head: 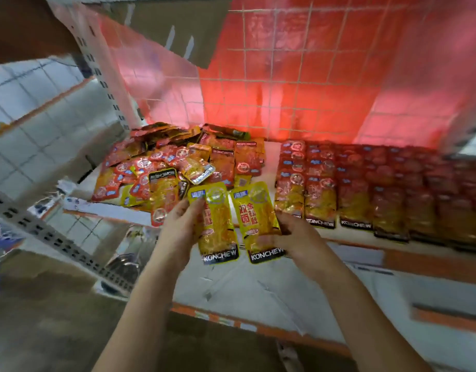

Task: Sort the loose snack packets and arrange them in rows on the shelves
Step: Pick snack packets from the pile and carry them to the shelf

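The left hand (181,224) holds one yellow KONCHEW packet (216,224) by its left edge; the thumb lies on the front near the top and the fingers are curled behind it. The right hand (290,234) pinches a second yellow packet (258,221) at its lower right side. Both packets stand upright, side by side, just in front of the near edge of the shelf (270,157). On the far left of this shelf lies a loose pile of packets (167,167). On the right, red packets lie in neat overlapping rows (365,189).
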The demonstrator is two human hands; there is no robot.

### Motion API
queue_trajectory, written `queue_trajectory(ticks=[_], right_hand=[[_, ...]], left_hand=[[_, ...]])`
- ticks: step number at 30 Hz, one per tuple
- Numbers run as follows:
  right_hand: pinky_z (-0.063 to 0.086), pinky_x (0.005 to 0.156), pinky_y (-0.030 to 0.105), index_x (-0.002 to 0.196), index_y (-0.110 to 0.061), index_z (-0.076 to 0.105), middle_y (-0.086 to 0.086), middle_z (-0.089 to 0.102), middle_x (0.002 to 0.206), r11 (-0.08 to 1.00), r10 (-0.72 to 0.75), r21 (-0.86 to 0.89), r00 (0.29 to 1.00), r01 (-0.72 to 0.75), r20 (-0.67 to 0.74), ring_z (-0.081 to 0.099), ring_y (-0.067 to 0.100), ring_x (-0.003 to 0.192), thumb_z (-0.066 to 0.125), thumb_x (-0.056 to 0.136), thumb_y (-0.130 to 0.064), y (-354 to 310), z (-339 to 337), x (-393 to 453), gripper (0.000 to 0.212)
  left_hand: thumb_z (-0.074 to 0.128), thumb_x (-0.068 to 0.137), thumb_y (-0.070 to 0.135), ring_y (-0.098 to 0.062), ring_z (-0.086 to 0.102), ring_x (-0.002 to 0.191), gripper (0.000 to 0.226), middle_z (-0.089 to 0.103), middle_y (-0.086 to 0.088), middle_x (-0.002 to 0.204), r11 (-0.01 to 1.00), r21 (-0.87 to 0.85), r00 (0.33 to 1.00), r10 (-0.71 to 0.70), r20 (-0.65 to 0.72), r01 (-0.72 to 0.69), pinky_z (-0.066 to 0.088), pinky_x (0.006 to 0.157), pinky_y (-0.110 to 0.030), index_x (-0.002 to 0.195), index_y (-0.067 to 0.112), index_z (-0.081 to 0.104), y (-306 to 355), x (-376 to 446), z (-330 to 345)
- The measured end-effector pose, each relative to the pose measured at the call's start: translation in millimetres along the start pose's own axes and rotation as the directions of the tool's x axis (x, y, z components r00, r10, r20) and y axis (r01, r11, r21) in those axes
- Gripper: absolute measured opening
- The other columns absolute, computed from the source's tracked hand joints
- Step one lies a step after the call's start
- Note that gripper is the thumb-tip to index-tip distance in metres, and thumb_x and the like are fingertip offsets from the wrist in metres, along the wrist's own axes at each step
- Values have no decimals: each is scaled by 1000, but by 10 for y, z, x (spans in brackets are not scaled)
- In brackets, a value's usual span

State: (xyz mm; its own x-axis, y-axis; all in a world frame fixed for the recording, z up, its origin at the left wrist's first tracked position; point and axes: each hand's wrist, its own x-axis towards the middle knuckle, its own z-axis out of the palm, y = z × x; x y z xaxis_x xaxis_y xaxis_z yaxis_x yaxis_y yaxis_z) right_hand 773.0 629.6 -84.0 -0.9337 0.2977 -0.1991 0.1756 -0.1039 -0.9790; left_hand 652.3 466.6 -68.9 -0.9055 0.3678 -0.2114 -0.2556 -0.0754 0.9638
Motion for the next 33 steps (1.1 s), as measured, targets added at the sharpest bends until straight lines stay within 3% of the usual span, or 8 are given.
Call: queue_trajectory(ticks=[7, 11, 14, 16, 20, 26, 29, 33], right_hand=[[53, 83, 25, 96, -19, 70, -2, 75, 92, 997, -44, 39, 887, 69, -460, 70, 13, 89, 71, 77, -8, 27, -849, -774, 22], [53, 83, 27, 101, -16, 69, 2, 75, 95, 991, -72, 41, 762, 128, -644, 70, 16, 91, 72, 74, -14, 11, -1366, -1322, 27], [56, 76, 25, 99, -11, 69, 4, 75, 89, 990, -76, 23, 650, 142, -756, 72, 18, 84, 69, 79, -6, 33, -1798, -1809, 21], [56, 75, 27, 92, -13, 71, 3, 75, 82, 992, -52, 25, 572, 126, -819, 72, 18, 78, 69, 79, -5, 77, -2097, -2163, 16], [55, 78, 33, 85, -14, 75, 7, 75, 83, 987, 20, 83, 417, 134, -909, 72, 23, 78, 73, 74, -5, 244, -2690, -2965, 15], [55, 74, 30, 68, -21, 78, 4, 74, 75, 974, 82, 141, 304, 177, -949, 70, 15, 68, 80, 62, -10, 408, -3481, -4135, 12], [56, 79, 34, 79, -18, 78, 8, 74, 89, 977, 77, 121, 237, 174, -969, 70, 18, 79, 81, 62, -18, 497, -3843, -4565, 17], [52, 88, 43, 97, -4, 72, 16, 72, 97, 954, 186, 223, 184, 203, -965, 69, 31, 90, 69, 78, -4, 650, -4300, -5000, 19]], left_hand=[[54, 93, 17, -12, 69, 70, 14, 74, 4, 81, 997, 46, 916, -80, 392, 68, 57, 65, -29, 95, 23, 67, -160, -114, 1263], [56, 93, 17, -9, 67, 66, 17, 72, 8, 74, 995, 84, 853, -96, 514, 62, 54, 56, -23, 85, 25, 68, -278, -346, 2118], [57, 93, 19, -14, 65, 71, 18, 70, 4, 80, 993, 116, 770, -94, 631, 26, 55, 64, -29, 83, 27, 69, -385, -654, 2805], [56, 93, 17, -9, 65, 62, 18, 70, 8, 70, 994, 106, 717, -89, 691, 22, 54, 55, -23, 82, 26, 67, -464, -899, 3241], [56, 93, 19, -9, 67, 66, 14, 71, 8, 75, 989, 148, 593, -110, 798, -15, 55, 59, -28, 87, 26, 67, -711, -1476, 4061], [56, 93, 17, -3, 64, 63, 13, 68, 8, 72, 984, 177, 461, -143, 876, -32, 49, 47, -17, 89, 23, 67, -1159, -2386, 5186], [56, 93, 16, -3, 65, 62, 12, 69, 9, 74, 983, 181, 381, -158, 911, -26, 51, 49, -20, 96, 19, 67, -1355, -2787, 5699], [53, 94, 13, -2, 64, 57, 13, 68, 11, 64, 982, 187, 315, -181, 932, 10, 52, 50, -18, 89, 17, 64, -1546, -3240, 6336]])
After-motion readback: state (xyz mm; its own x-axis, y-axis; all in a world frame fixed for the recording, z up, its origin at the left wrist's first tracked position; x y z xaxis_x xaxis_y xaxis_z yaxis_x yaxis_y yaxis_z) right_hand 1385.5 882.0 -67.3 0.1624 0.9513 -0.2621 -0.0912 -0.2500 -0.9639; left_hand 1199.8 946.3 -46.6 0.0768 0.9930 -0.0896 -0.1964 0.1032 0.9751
